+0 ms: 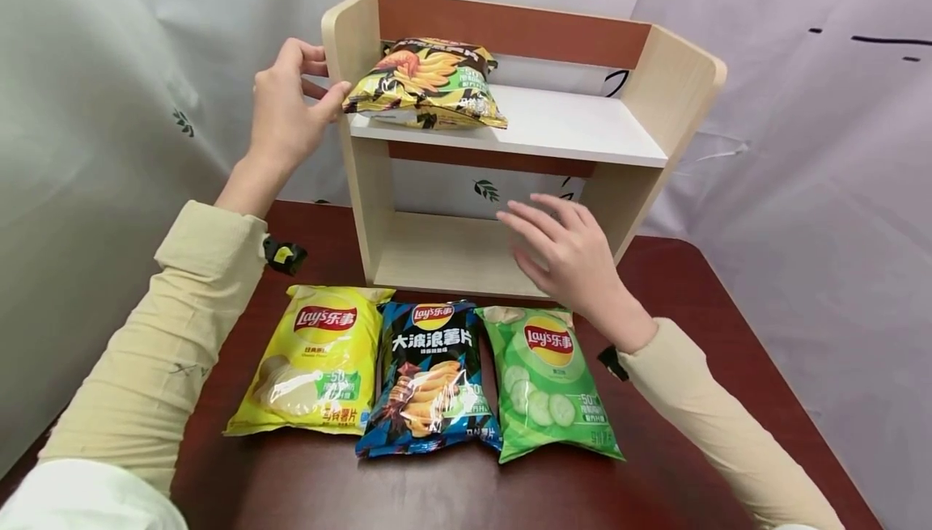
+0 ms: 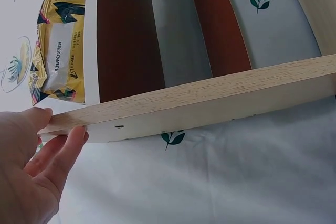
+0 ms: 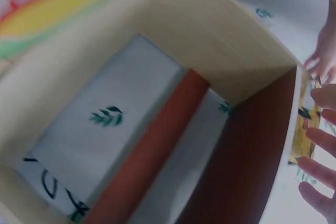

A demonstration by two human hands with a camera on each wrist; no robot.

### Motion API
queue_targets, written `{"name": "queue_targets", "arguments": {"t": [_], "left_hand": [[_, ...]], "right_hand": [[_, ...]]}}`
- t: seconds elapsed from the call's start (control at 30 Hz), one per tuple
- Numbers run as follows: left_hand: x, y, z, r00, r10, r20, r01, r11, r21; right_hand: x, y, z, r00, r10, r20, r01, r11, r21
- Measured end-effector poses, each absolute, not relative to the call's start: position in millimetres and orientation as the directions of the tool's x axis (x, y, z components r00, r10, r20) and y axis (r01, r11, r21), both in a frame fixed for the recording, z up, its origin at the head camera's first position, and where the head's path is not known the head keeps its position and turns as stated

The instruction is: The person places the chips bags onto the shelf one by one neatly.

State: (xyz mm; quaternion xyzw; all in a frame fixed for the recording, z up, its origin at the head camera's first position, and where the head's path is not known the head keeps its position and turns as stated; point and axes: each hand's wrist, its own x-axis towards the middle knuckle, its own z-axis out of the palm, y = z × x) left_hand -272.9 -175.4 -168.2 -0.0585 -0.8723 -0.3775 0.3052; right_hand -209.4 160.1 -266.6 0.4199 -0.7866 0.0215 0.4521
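My left hand (image 1: 287, 105) grips the left side panel of a small wooden shelf (image 1: 357, 198), thumb at its front edge and fingers along the outer face (image 2: 44, 166). Close by the thumb, a yellow-and-black chip bag (image 1: 429, 81) lies at the left end of the white upper board (image 1: 582, 125); its crimped corner overlaps the panel edge. My right hand (image 1: 568, 251) hovers in front of the lower compartment with fingers spread and holds nothing. Below it lies a green chip bag (image 1: 549, 384), Lay's label up.
Beside the green bag, a blue-and-black chip bag (image 1: 429, 376) and a yellow chip bag (image 1: 313, 360) lie in a row on the dark red table (image 1: 320, 481). Pale cloth (image 1: 815, 190) with leaf prints hangs around. A black strap device (image 1: 284, 255) sits at the left wrist.
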Motion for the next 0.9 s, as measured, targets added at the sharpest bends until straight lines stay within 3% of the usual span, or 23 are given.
{"name": "queue_targets", "arguments": {"t": [0.27,0.57,0.9], "left_hand": [[-273.3,-175.6,-169.9,-0.794,-0.124,0.595,0.344,0.715,0.609],[-272.8,-176.5,-169.5,-0.789,-0.123,0.603,0.341,0.728,0.595],[-273.7,-176.5,-171.2,-0.791,-0.118,0.600,0.345,0.724,0.598]], "right_hand": [[-188.4,171.5,-295.6,-0.295,-0.663,0.688,-0.719,0.628,0.298],[-167.1,184.9,-314.7,-0.300,-0.727,0.618,-0.744,0.583,0.325],[-145.3,201.6,-330.4,-0.337,-0.703,0.626,-0.738,0.610,0.288]]}}
